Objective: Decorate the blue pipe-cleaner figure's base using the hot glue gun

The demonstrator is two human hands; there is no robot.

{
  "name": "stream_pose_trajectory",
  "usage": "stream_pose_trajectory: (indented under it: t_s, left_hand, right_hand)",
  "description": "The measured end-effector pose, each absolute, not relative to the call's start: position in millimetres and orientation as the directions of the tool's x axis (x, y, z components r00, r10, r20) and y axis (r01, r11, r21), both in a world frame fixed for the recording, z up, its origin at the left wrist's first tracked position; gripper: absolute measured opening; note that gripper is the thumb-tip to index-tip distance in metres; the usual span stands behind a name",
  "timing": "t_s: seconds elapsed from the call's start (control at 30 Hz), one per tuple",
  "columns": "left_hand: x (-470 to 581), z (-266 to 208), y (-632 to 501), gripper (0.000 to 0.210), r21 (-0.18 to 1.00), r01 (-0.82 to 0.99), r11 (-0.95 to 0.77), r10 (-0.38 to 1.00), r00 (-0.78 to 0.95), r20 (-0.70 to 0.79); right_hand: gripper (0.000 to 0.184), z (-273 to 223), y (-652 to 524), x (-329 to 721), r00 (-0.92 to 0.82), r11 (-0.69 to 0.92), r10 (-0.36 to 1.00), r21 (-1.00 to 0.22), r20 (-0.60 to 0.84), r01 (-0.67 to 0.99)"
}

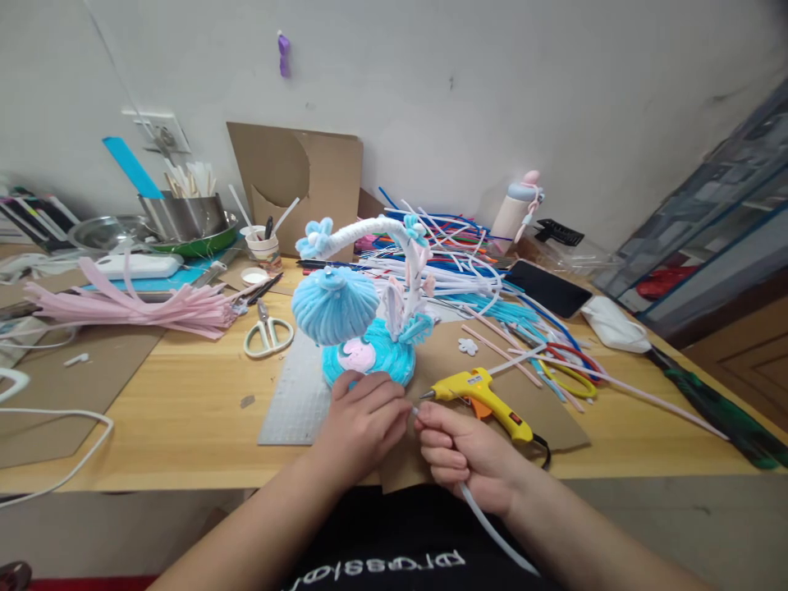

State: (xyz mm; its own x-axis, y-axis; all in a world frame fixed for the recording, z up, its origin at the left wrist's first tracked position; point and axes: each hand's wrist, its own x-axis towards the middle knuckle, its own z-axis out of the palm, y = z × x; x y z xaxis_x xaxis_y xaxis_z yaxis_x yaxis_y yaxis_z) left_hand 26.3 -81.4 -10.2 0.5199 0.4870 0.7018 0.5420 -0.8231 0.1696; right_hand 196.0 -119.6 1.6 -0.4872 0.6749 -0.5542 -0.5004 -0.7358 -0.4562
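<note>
My right hand [468, 455] is closed around a white pipe cleaner [492, 525], whose long end hangs down toward my lap. The other end runs to the curled fingers of my left hand [369, 419], which pinch it at the front of the turquoise base; the thumb is hidden. On that round fuzzy base [400, 361] lies a pink patch [358, 355]. A white wrapped stem [369, 228] arches up from it, with blue flowers and a blue ribbed shade [336, 304] hanging at the left. Just right of my hands lies a yellow hot glue gun [486, 398].
Scissors [269, 332] and a bundle of pink pipe cleaners [135, 304] lie to the left. Behind are heaped coloured pipe cleaners [443, 263], a phone [547, 287] and a bottle [514, 209]. A small white flower [468, 346] rests on cardboard [554, 419]. A cord trails off the glue gun.
</note>
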Motion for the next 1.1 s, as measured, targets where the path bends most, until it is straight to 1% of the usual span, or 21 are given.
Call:
stream_pose_trajectory:
  t_s: [0.07,0.1,0.13,0.17,0.2,0.23,0.27,0.33,0.4,0.5,0.6,0.67,0.7,0.73,0.8,0.87,0.9,0.97,1.0,1.07,1.1]
  left_hand:
    - [25,-10,-81,0.008,0.178,0.532,-0.828,0.484,0.517,0.706]
    - [25,-10,-81,0.008,0.18,0.529,-0.829,0.483,0.516,0.707]
    - [25,-10,-81,0.008,0.179,0.53,-0.829,0.483,0.517,0.706]
    - [25,-10,-81,0.008,0.176,0.534,-0.827,0.486,0.52,0.703]
    - [25,-10,-82,0.007,0.173,0.539,-0.824,0.49,0.526,0.695]
    - [25,-10,-82,0.007,0.168,0.545,-0.822,0.495,0.536,0.684]
    - [26,-10,-82,0.007,0.162,0.55,-0.819,0.499,0.545,0.674]
    - [26,-10,-81,0.009,0.151,0.554,-0.818,0.501,0.56,0.66]
    - [26,-10,-81,0.01,0.147,0.555,-0.819,0.5,0.563,0.658]
    - [26,-9,-80,0.009,0.154,0.553,-0.819,0.501,0.557,0.663]
    - [26,-7,-80,0.009,0.164,0.557,-0.814,0.503,0.534,0.68]
    - [27,-6,-80,0.008,0.169,0.562,-0.81,0.507,0.524,0.684]
    - [27,-5,-80,0.008,0.17,0.563,-0.809,0.509,0.525,0.682]
    - [28,-5,-80,0.009,0.172,0.564,-0.808,0.511,0.526,0.68]
    - [28,-5,-79,0.009,0.179,0.566,-0.805,0.518,0.522,0.678]
    - [28,-4,-79,0.011,0.195,0.564,-0.803,0.526,0.515,0.677]
    - [28,-3,-81,0.012,0.211,0.555,-0.804,0.534,0.518,0.668]
    - [30,7,-87,0.019,0.262,0.509,-0.82,0.539,0.533,0.653]
    - [31,15,-92,0.03,0.302,0.469,-0.83,0.542,0.55,0.635]
    - [38,38,-105,0.041,0.36,0.345,-0.867,0.496,0.531,0.686]
    - [44,52,-112,0.042,0.404,0.277,-0.872,0.49,0.518,0.701]
  right_hand:
    - [0.026,3,-121,193,-0.326,-0.595,0.802,-0.723,-0.501,-0.352]
    - [0.026,4,-122,192,-0.238,-0.482,0.869,-0.851,-0.434,-0.209]
    - [0.024,5,-123,192,-0.161,-0.343,0.928,-0.939,-0.336,-0.012]
    - [0.023,6,-124,192,-0.111,-0.184,0.971,-0.959,-0.211,0.218]
    - [0.022,6,-125,193,-0.097,-0.021,0.993,-0.896,-0.071,0.443]
    - [0.021,6,-126,193,-0.119,0.12,0.991,-0.77,0.057,0.627]
    - [0.019,6,-127,193,-0.161,0.22,0.975,-0.62,0.15,0.753]
    - [0.02,4,-129,194,-0.228,0.301,0.948,-0.392,0.223,0.869]
    - [0.025,6,-131,195,-0.224,0.276,0.958,-0.353,0.181,0.894]
    - [0.018,20,-135,207,-0.181,0.148,0.983,-0.576,0.0,0.804]
    - [0.028,44,-147,237,-0.257,-0.111,0.925,-0.845,-0.281,0.523]
    - [0.019,56,-161,264,-0.434,-0.397,0.756,-0.871,-0.49,0.29]
    - [0.021,60,-169,278,-0.519,-0.504,0.677,-0.842,-0.523,0.191]
    - [0.025,61,-177,291,-0.549,-0.562,0.679,-0.826,-0.487,0.038]
    - [0.019,59,-190,310,-0.556,-0.552,0.745,-0.808,-0.367,-0.206]
    - [0.018,53,-198,320,-0.472,-0.351,0.862,-0.888,-0.183,-0.297]
    - [0.015,52,-200,321,-0.372,-0.2,0.924,-0.943,-0.091,-0.267]
    - [0.016,53,-200,318,-0.145,0.104,0.984,-0.994,0.107,-0.03]
    - [0.019,56,-200,315,-0.073,0.217,0.975,-0.965,0.208,0.148]
    - [0.019,67,-197,308,-0.056,0.36,0.922,-0.8,0.382,0.48]
    - [0.016,73,-195,303,-0.119,0.415,0.893,-0.693,0.434,0.589]
